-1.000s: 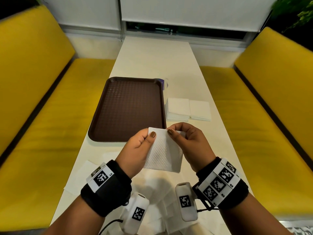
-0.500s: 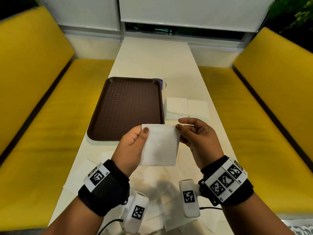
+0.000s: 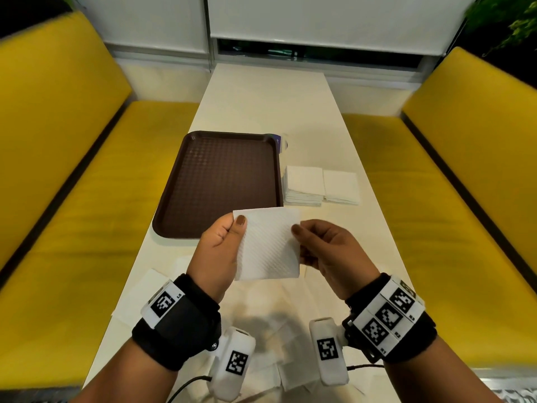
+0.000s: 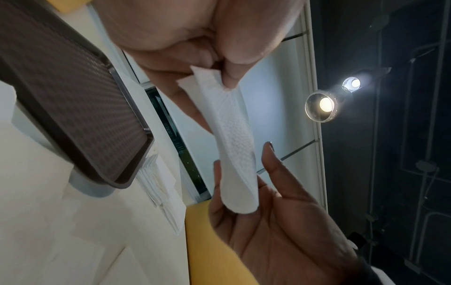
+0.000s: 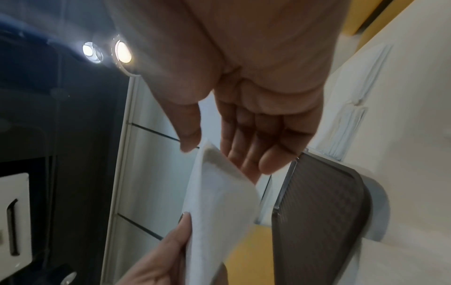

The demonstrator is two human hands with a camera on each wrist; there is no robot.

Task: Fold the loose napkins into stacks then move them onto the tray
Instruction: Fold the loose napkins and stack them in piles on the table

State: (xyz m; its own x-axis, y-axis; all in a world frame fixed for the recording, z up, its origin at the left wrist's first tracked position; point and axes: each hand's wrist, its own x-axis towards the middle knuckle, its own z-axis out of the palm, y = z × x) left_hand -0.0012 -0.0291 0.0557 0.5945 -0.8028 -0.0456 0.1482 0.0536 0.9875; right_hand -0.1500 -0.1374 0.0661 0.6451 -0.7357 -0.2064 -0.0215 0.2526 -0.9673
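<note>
I hold one folded white napkin [image 3: 267,245] in the air over the table's near end, just in front of the brown tray [image 3: 220,181]. My left hand [image 3: 220,245] pinches its top left corner between thumb and forefinger, seen close in the left wrist view [image 4: 227,77]. My right hand [image 3: 322,248] is at the napkin's right edge with thumb and fingers nearly straight on either side of the fold, loosely around it. The right wrist view shows the napkin [image 5: 214,202] below those straight fingers [image 5: 244,150]. The tray has nothing on it.
Two stacks of folded napkins [image 3: 305,184] [image 3: 341,186] lie on the white table [image 3: 270,103] right of the tray. Loose unfolded napkins [image 3: 261,315] cover the near end under my wrists. Yellow benches [image 3: 87,184] [image 3: 436,184] flank the table. A small packet [image 3: 280,141] sits behind the tray's corner.
The napkin has been squared up and raised slightly toward the tray. My right hand's fingers have uncurled from the top right corner and now lie loosely along the right edge.
</note>
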